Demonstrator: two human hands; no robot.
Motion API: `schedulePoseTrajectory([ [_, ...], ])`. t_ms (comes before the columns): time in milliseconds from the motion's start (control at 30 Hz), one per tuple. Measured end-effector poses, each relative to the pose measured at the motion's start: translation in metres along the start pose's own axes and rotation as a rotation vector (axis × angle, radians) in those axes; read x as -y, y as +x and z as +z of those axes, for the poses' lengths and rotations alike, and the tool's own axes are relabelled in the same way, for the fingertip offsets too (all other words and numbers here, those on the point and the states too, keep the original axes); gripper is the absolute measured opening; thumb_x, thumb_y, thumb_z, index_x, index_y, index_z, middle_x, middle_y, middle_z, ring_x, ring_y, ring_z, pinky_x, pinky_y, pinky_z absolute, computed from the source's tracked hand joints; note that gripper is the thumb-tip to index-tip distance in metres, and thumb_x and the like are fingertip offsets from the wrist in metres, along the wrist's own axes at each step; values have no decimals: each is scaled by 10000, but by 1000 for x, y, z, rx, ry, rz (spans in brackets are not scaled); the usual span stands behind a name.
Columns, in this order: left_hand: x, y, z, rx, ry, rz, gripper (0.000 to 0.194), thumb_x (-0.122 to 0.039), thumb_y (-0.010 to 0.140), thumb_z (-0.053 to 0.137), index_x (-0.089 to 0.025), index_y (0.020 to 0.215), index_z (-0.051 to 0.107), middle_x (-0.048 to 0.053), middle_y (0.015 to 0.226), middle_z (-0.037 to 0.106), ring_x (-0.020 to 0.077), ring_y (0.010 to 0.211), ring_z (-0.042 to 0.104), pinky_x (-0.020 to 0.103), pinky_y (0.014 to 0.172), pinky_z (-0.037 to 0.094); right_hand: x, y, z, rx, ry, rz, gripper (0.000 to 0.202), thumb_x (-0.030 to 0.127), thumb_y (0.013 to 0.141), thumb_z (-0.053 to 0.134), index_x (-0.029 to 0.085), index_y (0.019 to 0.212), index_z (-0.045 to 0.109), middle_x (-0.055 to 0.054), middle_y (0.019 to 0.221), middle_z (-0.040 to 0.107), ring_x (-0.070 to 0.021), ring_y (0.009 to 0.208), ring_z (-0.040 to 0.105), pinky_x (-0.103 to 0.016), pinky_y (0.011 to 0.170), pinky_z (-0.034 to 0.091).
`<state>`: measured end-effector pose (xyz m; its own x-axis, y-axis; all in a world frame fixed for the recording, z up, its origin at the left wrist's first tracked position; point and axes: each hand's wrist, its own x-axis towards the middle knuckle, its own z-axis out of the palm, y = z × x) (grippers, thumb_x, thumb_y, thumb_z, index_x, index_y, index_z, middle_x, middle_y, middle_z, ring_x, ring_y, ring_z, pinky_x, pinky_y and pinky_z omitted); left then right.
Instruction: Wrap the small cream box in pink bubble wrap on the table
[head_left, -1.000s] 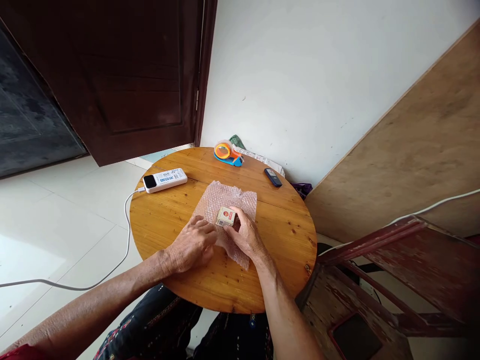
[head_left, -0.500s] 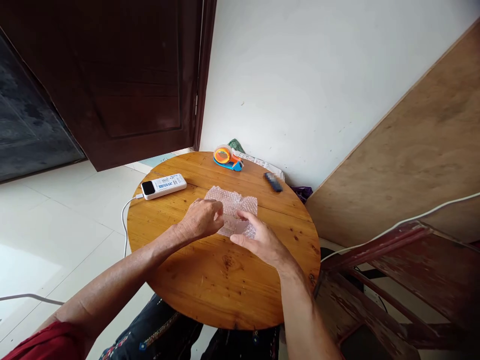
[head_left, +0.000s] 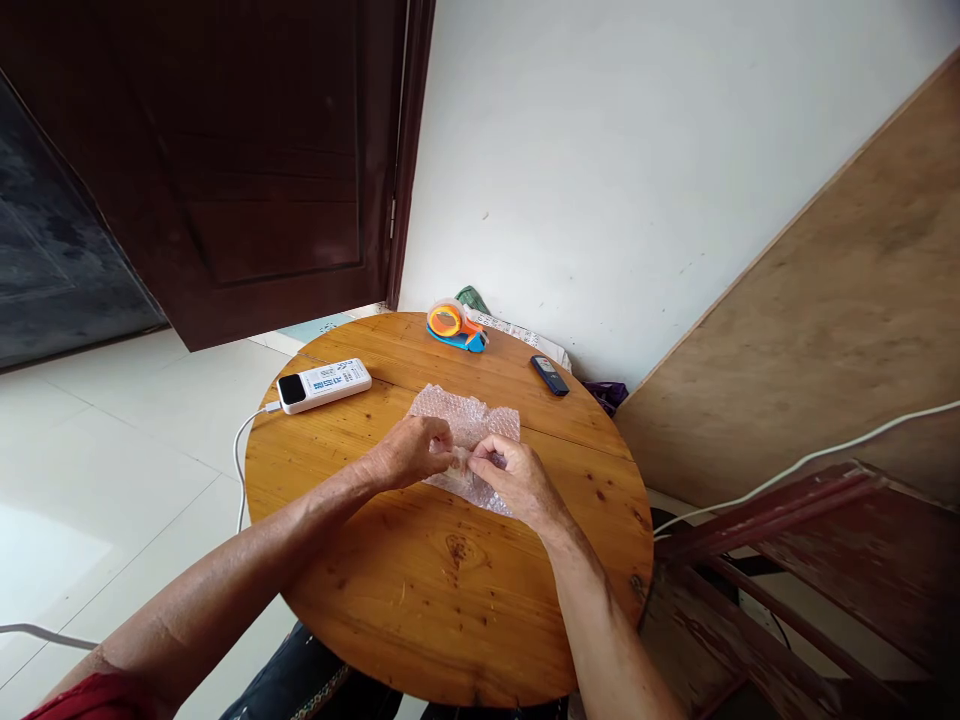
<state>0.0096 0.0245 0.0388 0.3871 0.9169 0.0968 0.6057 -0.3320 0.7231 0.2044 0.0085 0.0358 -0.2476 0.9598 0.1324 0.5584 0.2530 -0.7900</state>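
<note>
A sheet of clear bubble wrap (head_left: 465, 415) lies on the round wooden table (head_left: 457, 600) in front of me, its near part crumpled. My left hand (head_left: 412, 450) is over its left side, thumb and fingers pinched together at a small raised bit near the middle. From the right, my right hand (head_left: 521, 482) pinches the same spot between thumb and forefinger. The fingertips of both hands are close together. Whether anything lies inside the wrap is hidden.
Toward the far edge stands an orange and blue tape dispenser (head_left: 456, 325). A white power bank (head_left: 326, 385) with a cable (head_left: 240, 450) lies at the left. A dark remote-like device (head_left: 549, 375) rests at the right. The door (head_left: 262, 170) and wall are beyond.
My right hand, spread before, has closed into a pinch and moved in toward the left hand. The near part of the bubble wrap now shows more toward me.
</note>
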Motion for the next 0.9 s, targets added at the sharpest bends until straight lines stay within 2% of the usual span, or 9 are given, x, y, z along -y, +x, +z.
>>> schedulePoseTrajectory([
  [267, -7, -21, 7, 30, -79, -33, 53, -193, 698, 608, -160, 679, 644, -7, 715, 665, 128, 662, 557, 224, 605, 385, 6, -24, 1, 65, 64, 27, 139, 232, 785, 587, 193, 654, 615, 13, 648, 639, -125, 601, 526, -246, 572, 388],
  [433, -6, -19, 7, 48, -75, -62, 48, -194, 691, 619, -157, 665, 635, -22, 648, 613, 129, 651, 533, 222, 585, 371, -6, -22, 8, 62, 181, 56, 121, 278, 779, 602, 197, 690, 588, 12, 657, 632, -135, 612, 559, -256, 583, 416],
  [533, -5, -16, 6, 73, -96, -53, 22, -178, 674, 618, -159, 665, 624, -28, 648, 601, 128, 658, 529, 220, 587, 372, -12, -20, 9, 10, 215, 65, 104, 299, 761, 622, 203, 780, 588, 18, 677, 633, -142, 615, 575, -264, 587, 444],
  [633, -6, -15, 3, 91, -122, -44, 24, -183, 673, 624, -161, 683, 623, -30, 664, 603, 126, 659, 532, 219, 593, 384, -1, -30, 3, -134, 38, -39, 89, 279, 801, 605, 219, 864, 622, -21, 801, 678, -184, 745, 624, -317, 696, 496],
  [700, -6, -14, 1, 110, -134, -33, 42, -190, 666, 636, -163, 698, 627, -30, 674, 610, 126, 666, 539, 218, 606, 401, 18, -41, -1, -230, -196, -189, 95, 248, 865, 564, 231, 893, 653, -57, 933, 693, -221, 891, 627, -371, 817, 482],
  [733, -6, -13, 0, 121, -142, -23, 52, -194, 667, 639, -164, 709, 631, -29, 683, 618, 126, 675, 545, 217, 616, 412, 28, -47, -2, -238, -319, -272, 118, 235, 891, 549, 230, 886, 666, -68, 960, 692, -232, 922, 617, -390, 843, 462],
  [800, -5, -11, 1, 128, -156, -8, 66, -209, 678, 640, -164, 726, 640, -24, 702, 633, 125, 687, 556, 216, 633, 428, 47, -56, 0, -119, -544, -386, 149, 210, 917, 540, 233, 878, 682, -65, 976, 699, -242, 924, 601, -413, 829, 428],
  [900, -5, -8, 4, 117, -171, -6, 72, -213, 699, 628, -156, 740, 644, -16, 713, 642, 122, 685, 565, 216, 640, 441, 58, -61, 9, 43, -737, -407, 91, 204, 890, 606, 214, 942, 680, -77, 1009, 701, -270, 958, 587, -437, 840, 406],
])
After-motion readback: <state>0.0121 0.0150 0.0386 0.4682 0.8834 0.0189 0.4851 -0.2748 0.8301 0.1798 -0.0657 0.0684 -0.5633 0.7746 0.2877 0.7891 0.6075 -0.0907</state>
